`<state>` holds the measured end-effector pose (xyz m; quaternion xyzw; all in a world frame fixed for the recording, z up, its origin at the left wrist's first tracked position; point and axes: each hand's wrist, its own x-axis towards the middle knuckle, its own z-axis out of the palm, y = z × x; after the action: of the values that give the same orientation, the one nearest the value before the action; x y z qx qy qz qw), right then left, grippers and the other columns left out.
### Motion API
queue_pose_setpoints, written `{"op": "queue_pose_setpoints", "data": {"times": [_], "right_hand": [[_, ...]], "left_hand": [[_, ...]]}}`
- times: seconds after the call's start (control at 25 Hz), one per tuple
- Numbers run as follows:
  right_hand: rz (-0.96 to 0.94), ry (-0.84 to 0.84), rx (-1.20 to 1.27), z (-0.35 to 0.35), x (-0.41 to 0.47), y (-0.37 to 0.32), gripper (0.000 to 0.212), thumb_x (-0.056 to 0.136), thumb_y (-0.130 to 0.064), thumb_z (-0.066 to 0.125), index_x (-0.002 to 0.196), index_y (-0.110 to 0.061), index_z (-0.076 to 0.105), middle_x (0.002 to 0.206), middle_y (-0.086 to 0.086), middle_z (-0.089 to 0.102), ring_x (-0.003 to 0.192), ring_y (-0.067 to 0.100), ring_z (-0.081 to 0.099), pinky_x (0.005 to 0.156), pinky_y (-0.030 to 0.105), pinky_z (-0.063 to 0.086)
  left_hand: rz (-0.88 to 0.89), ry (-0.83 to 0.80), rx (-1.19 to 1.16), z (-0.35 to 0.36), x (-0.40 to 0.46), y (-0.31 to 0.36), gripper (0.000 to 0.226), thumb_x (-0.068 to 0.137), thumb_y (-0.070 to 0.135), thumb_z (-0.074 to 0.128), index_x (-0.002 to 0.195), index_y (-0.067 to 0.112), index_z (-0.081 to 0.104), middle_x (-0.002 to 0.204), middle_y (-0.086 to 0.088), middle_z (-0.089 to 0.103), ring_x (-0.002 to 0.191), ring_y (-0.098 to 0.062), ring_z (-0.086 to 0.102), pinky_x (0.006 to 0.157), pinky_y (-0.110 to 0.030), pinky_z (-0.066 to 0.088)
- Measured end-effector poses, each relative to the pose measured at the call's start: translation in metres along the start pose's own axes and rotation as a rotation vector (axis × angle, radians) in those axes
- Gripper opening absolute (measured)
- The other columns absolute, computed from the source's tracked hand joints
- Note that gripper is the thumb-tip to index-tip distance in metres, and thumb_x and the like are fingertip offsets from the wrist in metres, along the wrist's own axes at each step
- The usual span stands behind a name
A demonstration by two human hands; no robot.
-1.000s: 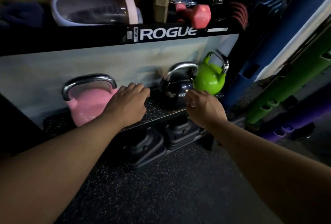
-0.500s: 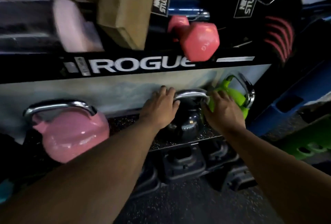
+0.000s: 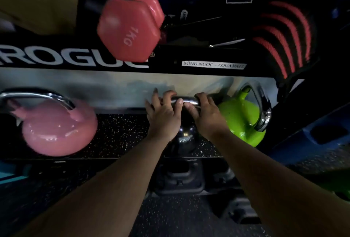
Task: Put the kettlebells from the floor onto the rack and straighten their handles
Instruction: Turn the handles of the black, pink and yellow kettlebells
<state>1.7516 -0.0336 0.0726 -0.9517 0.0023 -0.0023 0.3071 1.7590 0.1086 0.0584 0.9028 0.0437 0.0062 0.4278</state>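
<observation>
Chrome handle [image 3: 186,101] of the black kettlebell [image 3: 184,138] sits gripped in both my hands, left [image 3: 162,115] and right [image 3: 207,116] fingers curled round it, on the rack shelf [image 3: 121,132] between the pink [image 3: 56,128] and green [image 3: 240,121] ones.

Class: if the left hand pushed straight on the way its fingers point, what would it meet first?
Probably the grey wall behind the black kettlebell's handle; the left hand already grips that handle. Depth is unclear.

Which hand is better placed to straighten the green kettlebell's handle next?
Probably the right hand: it grips the black kettlebell beside the green kettlebell; the left hand is farther away.
</observation>
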Motion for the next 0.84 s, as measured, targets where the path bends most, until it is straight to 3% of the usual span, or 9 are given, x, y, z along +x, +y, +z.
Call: {"op": "queue_pose_setpoints", "data": {"times": [0.08,0.16,0.32,0.44,0.52,0.56,0.64,0.72,0.84], "right_hand": [[0.017,0.010,0.090,0.001,0.001,0.003,0.055,0.093,-0.057,0.050,0.131,-0.019,0.046,0.127,0.015,0.053,0.117,0.038,0.051,0.095,0.043,0.045],[0.042,0.053,0.150,0.002,-0.004,0.001,0.054,0.091,-0.057,0.053,0.129,-0.020,0.048,0.125,0.014,0.053,0.116,0.040,0.050,0.096,0.043,0.043],[0.175,0.118,0.186,0.007,-0.019,-0.009,0.048,0.090,-0.057,0.056,0.120,-0.020,0.053,0.120,0.013,0.057,0.111,0.036,0.050,0.094,0.043,0.042],[0.237,0.058,0.489,0.002,-0.013,-0.006,0.033,0.090,-0.051,0.058,0.096,-0.019,0.057,0.091,0.006,0.067,0.084,0.020,0.061,0.083,0.041,0.050],[0.287,0.017,0.728,0.002,-0.008,-0.011,0.027,0.095,-0.044,0.053,0.099,-0.020,0.064,0.086,0.003,0.069,0.070,0.010,0.062,0.075,0.038,0.050],[0.283,0.027,0.752,0.007,-0.010,-0.014,0.026,0.097,-0.042,0.050,0.106,-0.025,0.067,0.089,-0.002,0.070,0.070,0.007,0.062,0.075,0.036,0.050],[0.252,0.043,0.731,0.019,-0.024,-0.021,0.029,0.100,-0.043,0.044,0.121,-0.040,0.064,0.093,-0.010,0.068,0.075,0.005,0.062,0.073,0.029,0.052],[0.233,0.006,0.789,0.020,-0.038,-0.027,0.029,0.102,-0.038,0.043,0.126,-0.039,0.059,0.088,-0.007,0.066,0.074,0.009,0.061,0.063,0.022,0.049],[0.223,-0.056,0.963,0.012,-0.035,-0.027,0.029,0.103,-0.028,0.046,0.130,-0.028,0.056,0.101,-0.002,0.069,0.091,0.016,0.065,0.074,0.023,0.053]], "left_hand": [[-0.107,0.022,-0.098,0.009,-0.010,0.005,0.056,0.095,0.062,0.033,0.146,0.049,0.016,0.163,0.000,-0.020,0.148,-0.040,-0.016,0.117,-0.058,0.003],[-0.208,0.078,-0.193,0.019,-0.020,0.016,0.074,0.094,0.063,0.036,0.151,0.044,-0.008,0.162,-0.005,-0.026,0.149,-0.038,-0.014,0.117,-0.060,0.003],[-0.147,-0.014,-0.273,0.003,0.004,0.011,0.084,0.093,0.062,0.041,0.152,0.040,-0.014,0.162,-0.007,-0.027,0.150,-0.037,-0.006,0.118,-0.061,0.011],[-0.158,-0.062,-0.347,-0.001,0.004,-0.002,0.086,0.093,0.061,0.044,0.153,0.037,-0.013,0.165,-0.007,-0.012,0.150,-0.033,0.010,0.116,-0.054,0.018],[-0.216,-0.028,-0.388,0.009,-0.002,-0.003,0.085,0.090,0.067,0.041,0.152,0.040,-0.010,0.166,-0.003,-0.003,0.149,-0.032,0.018,0.117,-0.057,0.019],[-0.225,-0.020,-0.415,0.010,-0.001,-0.002,0.084,0.089,0.070,0.038,0.153,0.040,-0.009,0.166,-0.003,0.001,0.149,-0.032,0.020,0.118,-0.055,0.019],[-0.181,-0.093,-0.487,0.002,0.013,-0.005,0.080,0.093,0.064,0.035,0.155,0.034,-0.005,0.165,-0.006,0.011,0.148,-0.028,0.022,0.115,-0.037,0.018],[-0.106,-0.198,-0.521,-0.007,0.024,-0.006,0.070,0.101,0.051,0.036,0.157,0.027,0.001,0.163,-0.004,0.021,0.148,-0.020,0.023,0.106,-0.023,0.019],[-0.049,-0.186,-0.434,-0.001,0.008,-0.008,0.066,0.096,0.063,0.034,0.153,0.044,0.008,0.152,0.001,0.043,0.133,-0.015,0.046,0.104,-0.029,0.034]]}}
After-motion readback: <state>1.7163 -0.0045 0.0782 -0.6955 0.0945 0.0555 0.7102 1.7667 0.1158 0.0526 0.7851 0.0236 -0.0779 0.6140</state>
